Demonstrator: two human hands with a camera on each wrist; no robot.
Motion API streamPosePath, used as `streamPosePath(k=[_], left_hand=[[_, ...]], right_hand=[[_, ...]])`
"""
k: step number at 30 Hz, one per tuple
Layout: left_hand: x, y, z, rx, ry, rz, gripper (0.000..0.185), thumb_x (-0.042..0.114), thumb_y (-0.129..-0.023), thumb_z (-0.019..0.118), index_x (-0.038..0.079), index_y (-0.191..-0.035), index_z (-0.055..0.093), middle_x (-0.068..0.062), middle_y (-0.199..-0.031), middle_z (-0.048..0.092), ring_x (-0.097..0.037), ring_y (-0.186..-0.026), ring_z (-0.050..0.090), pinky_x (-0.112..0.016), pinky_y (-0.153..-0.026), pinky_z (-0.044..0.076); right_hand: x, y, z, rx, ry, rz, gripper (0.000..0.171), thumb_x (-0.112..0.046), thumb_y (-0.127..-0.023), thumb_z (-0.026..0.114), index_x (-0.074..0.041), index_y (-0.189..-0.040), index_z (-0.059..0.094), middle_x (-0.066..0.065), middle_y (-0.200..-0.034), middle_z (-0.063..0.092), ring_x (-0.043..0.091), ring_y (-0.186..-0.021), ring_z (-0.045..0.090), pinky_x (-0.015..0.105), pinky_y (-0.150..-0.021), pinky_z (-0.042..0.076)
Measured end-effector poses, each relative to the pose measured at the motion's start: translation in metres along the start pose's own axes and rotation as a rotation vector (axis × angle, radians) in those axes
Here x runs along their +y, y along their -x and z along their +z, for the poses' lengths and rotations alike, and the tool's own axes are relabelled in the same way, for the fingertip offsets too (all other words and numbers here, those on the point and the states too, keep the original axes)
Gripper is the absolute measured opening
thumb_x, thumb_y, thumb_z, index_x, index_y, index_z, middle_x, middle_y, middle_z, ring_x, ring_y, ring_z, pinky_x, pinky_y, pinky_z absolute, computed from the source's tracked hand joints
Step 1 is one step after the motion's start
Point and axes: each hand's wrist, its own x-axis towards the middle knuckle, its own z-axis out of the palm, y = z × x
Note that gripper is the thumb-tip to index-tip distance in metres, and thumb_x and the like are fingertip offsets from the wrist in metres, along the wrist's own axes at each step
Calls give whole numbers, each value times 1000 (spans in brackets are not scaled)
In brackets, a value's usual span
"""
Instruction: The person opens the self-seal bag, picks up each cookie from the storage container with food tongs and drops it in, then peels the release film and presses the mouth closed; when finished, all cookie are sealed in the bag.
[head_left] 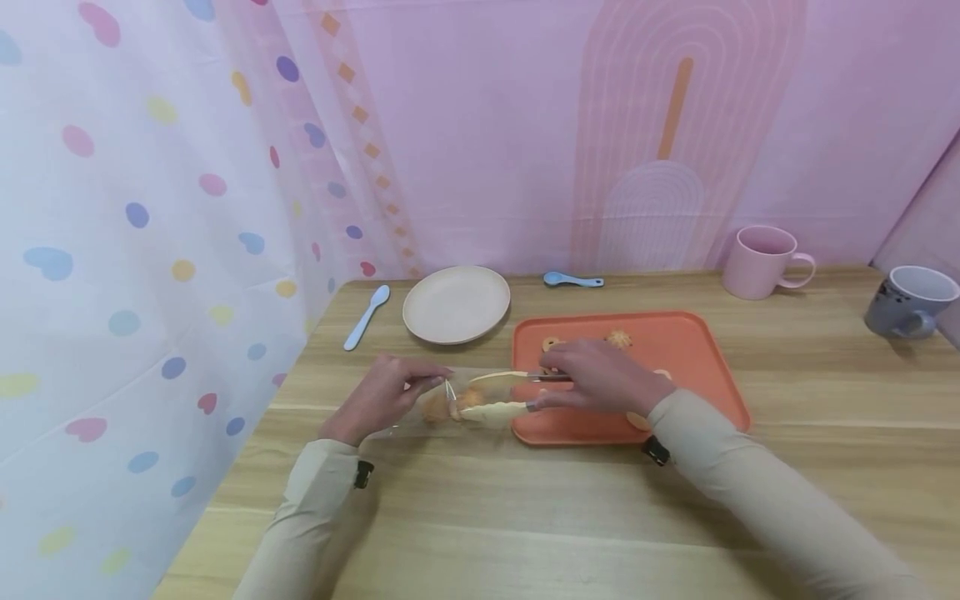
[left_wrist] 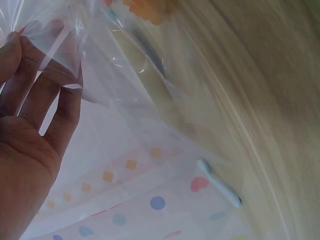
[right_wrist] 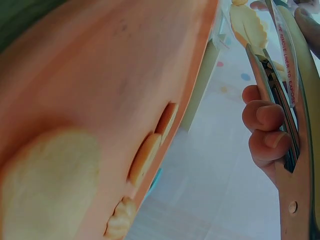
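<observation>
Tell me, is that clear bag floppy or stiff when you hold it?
Probably floppy: the bag creases and sags where the left hand pinches its edge. Likely light and slippery too, being thin and glossy. The tongs reaching in may push it around easily.

Your tongs have cream scalloped tips and metal arms, lying level with the tips inside the mouth of the clear bag. The bag lies on the table just left of the tray, cookies showing inside it.
</observation>
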Motion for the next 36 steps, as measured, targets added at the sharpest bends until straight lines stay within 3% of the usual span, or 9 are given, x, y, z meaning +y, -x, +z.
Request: streamPosePath(k=[10,18,23,30,36], left_hand=[[1,0,-1,-15,24,-20,17,5,-93,68,8,-107,79,-6,-106,79,-17,-96,76,-32,-82,63],[2,0,-1,-22,27,-24,17,6,-94,67,8,-107,79,-6,-107,79,-18,-98,76,-33,-84,63],[1,0,-2,-11,28,-17,18,5,-94,67,8,-107,79,-6,-105,79,-19,-97,76,-33,-82,63],[0,0,-1,-5,11,-19,17,5,-93,69,8,-105,79,-5,-103,80,-17,-93,77,-32,-79,63],[-1,-1,2,6,6,-13,17,5,-92,70,8,-105,79,-4,-102,80,-18,-93,77,-33,-81,63]], right_hand=[[-7,-15,5,-19,7,4,40,-54,-87,71,-17,-80,59,-5,-71,53,7,-65,42,20,-57,34],[-7,-21,10,-18,5,-19,37,-52,-86,74,-16,-84,63,-6,-78,62,6,-69,49,20,-60,41],[-6,-18,7,-13,-5,-13,43,-54,-87,73,-13,-81,60,-6,-72,52,6,-65,43,19,-57,35],[4,6,-8,-32,-49,66,43,-57,-86,72,-15,-85,63,-4,-83,64,8,-74,58,21,-64,45],[21,50,-29,-32,32,194,44,-63,-83,71,-20,-85,60,-6,-79,58,7,-71,48,24,-64,41]])
